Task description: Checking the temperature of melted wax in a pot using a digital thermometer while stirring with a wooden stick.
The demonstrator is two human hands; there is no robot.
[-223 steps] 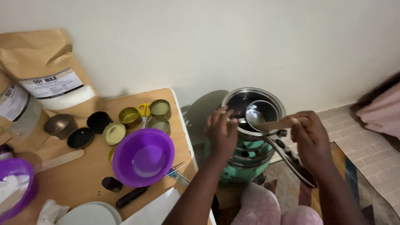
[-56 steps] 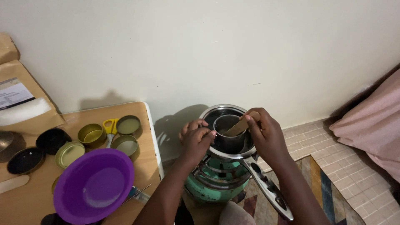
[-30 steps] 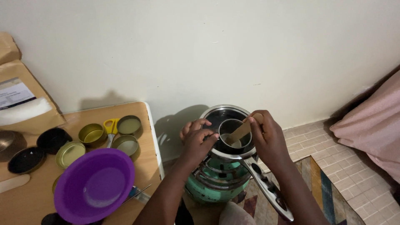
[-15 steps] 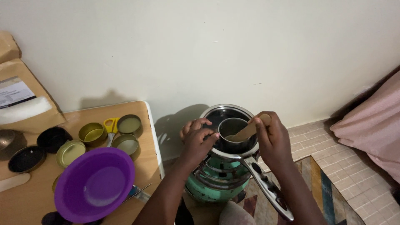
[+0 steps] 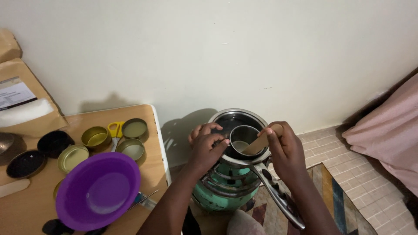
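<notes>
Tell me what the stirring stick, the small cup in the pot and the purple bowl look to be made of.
Stirring stick: pale, matt, flat, likely wood. Small cup: grey and shiny with bright rim reflections, probably steel, like the pot around it. Purple bowl: smooth, evenly coloured with a soft sheen, apparently plastic.

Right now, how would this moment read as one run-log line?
left hand: steadies small metal cup | right hand: holds wooden stick in cup | cup inside steel pot on green stove
</notes>
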